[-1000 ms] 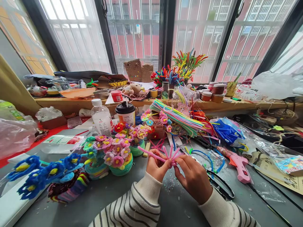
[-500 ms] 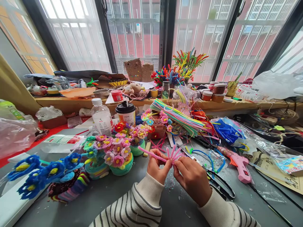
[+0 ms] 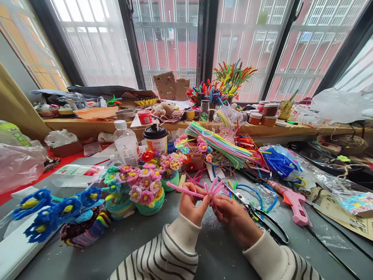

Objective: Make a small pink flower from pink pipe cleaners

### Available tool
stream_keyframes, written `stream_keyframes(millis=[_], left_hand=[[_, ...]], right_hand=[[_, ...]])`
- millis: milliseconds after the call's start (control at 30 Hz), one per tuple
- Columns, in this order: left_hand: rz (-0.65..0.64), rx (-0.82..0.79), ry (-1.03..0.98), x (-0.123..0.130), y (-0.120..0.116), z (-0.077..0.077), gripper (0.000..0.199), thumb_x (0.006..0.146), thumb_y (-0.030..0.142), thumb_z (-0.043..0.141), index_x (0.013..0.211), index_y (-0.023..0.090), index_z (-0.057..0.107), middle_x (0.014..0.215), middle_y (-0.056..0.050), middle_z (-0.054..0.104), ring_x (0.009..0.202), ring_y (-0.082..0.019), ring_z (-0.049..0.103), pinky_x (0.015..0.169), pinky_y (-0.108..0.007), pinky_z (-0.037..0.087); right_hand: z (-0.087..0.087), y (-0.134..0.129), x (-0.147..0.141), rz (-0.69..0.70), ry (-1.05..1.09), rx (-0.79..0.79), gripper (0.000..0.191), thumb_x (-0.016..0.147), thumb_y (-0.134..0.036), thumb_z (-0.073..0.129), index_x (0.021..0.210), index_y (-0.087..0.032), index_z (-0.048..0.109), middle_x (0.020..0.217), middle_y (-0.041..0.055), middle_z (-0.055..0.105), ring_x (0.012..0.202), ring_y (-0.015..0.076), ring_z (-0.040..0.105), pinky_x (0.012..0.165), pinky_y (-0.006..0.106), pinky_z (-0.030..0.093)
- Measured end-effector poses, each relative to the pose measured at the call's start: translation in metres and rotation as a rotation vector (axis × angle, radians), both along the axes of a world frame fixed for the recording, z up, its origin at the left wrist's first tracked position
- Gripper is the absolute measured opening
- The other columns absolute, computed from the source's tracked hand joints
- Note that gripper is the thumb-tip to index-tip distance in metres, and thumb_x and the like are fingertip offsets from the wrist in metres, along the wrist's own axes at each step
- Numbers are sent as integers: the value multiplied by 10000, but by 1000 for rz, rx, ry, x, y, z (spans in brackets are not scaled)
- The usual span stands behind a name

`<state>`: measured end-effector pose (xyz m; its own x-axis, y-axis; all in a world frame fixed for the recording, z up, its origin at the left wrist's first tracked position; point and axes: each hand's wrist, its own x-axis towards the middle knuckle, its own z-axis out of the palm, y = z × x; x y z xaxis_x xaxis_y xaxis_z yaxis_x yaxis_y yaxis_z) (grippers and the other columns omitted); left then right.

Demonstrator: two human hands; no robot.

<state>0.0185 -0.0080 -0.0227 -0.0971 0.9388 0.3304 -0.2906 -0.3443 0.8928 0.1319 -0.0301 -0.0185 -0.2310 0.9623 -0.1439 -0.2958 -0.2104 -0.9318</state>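
Observation:
Several pink pipe cleaners [image 3: 214, 187] fan out upward between my two hands, and one long end points left. My left hand [image 3: 194, 203] pinches them near the centre, thumb against fingers. On the right side of the bundle, my right hand [image 3: 235, 219] holds the base between thumb and fingertips, its other fingers curled and partly hidden. Scissors [image 3: 269, 225] with black handles lie just right of my right hand. Pots of pink fuzzy flowers [image 3: 147, 182] stand left of my left hand, and beyond my hands rests a bundle of pastel pipe cleaners [image 3: 221, 146].
A pink glue gun [image 3: 295, 204] with a black cable lies at the right. Blue flowers [image 3: 67, 208] stand at the left front. Behind are a plastic bottle [image 3: 126, 146], a lidded cup [image 3: 155, 140] and a cluttered windowsill [image 3: 175, 126].
My right hand has turned, its fingers now lower and more tucked under the pink bundle. My left hand has shifted slightly left and keeps its pinch.

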Motion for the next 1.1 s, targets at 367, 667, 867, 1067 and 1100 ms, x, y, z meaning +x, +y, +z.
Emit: stream_keyframes(millis=[367,667,867,1067,1100], left_hand=[[-57,-230,-133,-3,2,4,468,463,156,695,624,206,257,432,89,556,390,-100,533,451,-207,408],[-183,-486,-214,-5,8,1,525,379,206,732,591,198,252,389,91,527,315,-47,458,318,-128,323],[-246,-635,-293,-6,6,4,520,366,187,746,588,197,275,396,87,523,337,-45,475,330,-117,341],[-329,-757,-372,-6,8,2,466,393,130,731,559,185,300,428,53,545,371,-50,513,331,-100,342],[-330,-760,-374,-6,8,2,462,393,127,730,557,183,301,422,52,544,370,-49,513,333,-96,340]], right_hand=[[-8,4,-2,-159,-7,103,176,618,-303,631,646,-143,565,495,-60,407,421,33,293,397,176,206],[-11,3,-1,-87,118,-10,143,653,-274,612,657,-148,543,496,-61,370,438,35,286,397,157,207],[-10,2,-1,3,230,-51,122,689,-257,585,678,-141,551,539,-46,378,471,36,292,402,140,215],[-9,1,-1,94,369,-84,89,694,-230,584,701,-142,574,566,-41,388,497,42,305,407,141,225],[-9,1,-1,99,377,-89,87,691,-228,586,711,-144,579,569,-40,395,501,44,313,410,142,232]])
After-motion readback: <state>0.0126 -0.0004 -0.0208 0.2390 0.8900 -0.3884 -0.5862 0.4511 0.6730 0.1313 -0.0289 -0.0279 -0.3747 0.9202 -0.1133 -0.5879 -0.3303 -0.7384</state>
